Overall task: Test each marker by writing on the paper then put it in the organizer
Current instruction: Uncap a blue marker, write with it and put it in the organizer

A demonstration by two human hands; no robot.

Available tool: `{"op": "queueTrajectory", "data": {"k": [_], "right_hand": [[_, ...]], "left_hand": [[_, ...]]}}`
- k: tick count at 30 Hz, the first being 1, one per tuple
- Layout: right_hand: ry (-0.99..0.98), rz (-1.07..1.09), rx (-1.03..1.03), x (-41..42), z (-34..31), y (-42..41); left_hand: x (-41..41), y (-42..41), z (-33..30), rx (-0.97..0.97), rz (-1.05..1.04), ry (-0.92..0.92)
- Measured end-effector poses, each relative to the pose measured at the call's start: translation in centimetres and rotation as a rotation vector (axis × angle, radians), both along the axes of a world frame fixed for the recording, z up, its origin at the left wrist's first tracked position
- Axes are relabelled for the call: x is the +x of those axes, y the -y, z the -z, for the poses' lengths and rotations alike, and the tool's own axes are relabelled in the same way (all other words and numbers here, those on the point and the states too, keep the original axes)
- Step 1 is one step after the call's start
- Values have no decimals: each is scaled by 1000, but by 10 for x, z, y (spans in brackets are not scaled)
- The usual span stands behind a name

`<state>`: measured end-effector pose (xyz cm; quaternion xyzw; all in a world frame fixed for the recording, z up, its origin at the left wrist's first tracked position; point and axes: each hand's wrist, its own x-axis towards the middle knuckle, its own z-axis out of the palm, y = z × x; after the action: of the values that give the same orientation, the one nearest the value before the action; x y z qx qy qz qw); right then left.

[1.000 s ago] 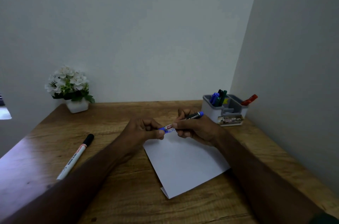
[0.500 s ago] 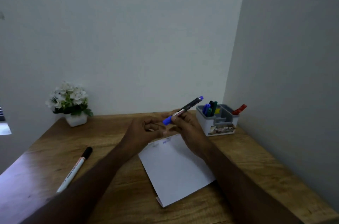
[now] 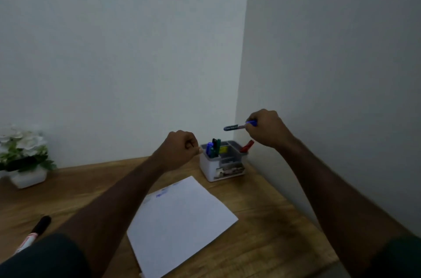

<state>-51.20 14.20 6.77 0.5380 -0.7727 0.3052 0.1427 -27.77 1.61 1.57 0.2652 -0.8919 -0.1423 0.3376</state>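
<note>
Blue marker [image 3: 239,126] lies level in the pinching fingers of the right hand [image 3: 266,128], raised above the organizer [image 3: 224,160] at the desk's [image 3: 262,220] back corner. Left hand [image 3: 180,148] hangs curled into a fist, holding nothing visible, above the paper [image 3: 180,220]. Black marker [image 3: 34,233] rests far left.

1. This looks like a small desk corner in a home or an office.
2. A wooden desk [image 3: 262,227] stands in the corner of two plain walls [image 3: 125,50].
3. An organizer [image 3: 224,169] with markers stands at the far right corner.
4. A flower pot [image 3: 27,177] stands at the far left edge.
</note>
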Motion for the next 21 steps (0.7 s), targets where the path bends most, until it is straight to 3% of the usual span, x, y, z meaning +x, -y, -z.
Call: {"op": "queueTrajectory", "data": {"k": [6, 14, 17, 21], "right_hand": [[-1, 31, 258, -17, 13, 13], [10, 45, 289, -18, 30, 44], [2, 65, 242, -18, 34, 47], [1, 56, -22, 4, 32, 47]], "left_hand": [[-18, 3, 12, 16, 16, 65], [-11, 7, 14, 15, -7, 109], [-3, 7, 11, 5, -14, 104], [15, 7, 9, 15, -10, 67]]}}
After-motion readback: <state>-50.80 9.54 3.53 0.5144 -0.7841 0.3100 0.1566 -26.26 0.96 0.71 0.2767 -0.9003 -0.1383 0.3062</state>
